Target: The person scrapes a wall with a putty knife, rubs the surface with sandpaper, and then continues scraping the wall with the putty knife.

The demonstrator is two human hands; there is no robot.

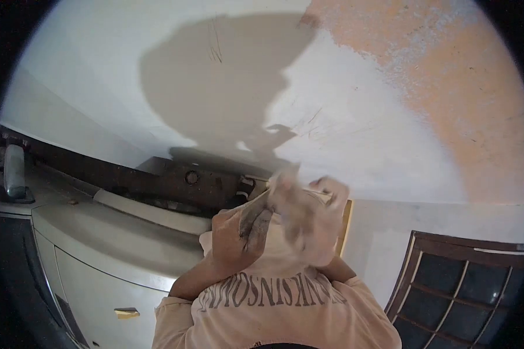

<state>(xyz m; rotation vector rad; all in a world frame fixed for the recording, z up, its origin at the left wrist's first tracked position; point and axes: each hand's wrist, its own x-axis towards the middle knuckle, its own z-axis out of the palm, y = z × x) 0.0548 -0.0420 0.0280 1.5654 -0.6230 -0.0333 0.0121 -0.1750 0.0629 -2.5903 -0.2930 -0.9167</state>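
Note:
In front of my chest, my left hand [237,235] is closed, its fingers bent and coated with pale dust. It grips a thin sheet of sandpaper [255,216], grey on one face with a yellowish edge. Close beside it on the right is my right hand [313,224], dusty too and smeared by motion. Its fingers lie around the far side of the sheet, but the blur hides whether they grip it. Behind both hands rises a wall [355,134], white and smooth in part, with a rough peach patch [466,99] at upper right.
A white car-like body panel [122,250] runs along the left, with a folded yellowish scrap [127,313] on it. Dark clutter [174,180] lies between it and the wall. At lower right stands a brown-framed grille [454,291]. My shadow [215,81] falls on the wall.

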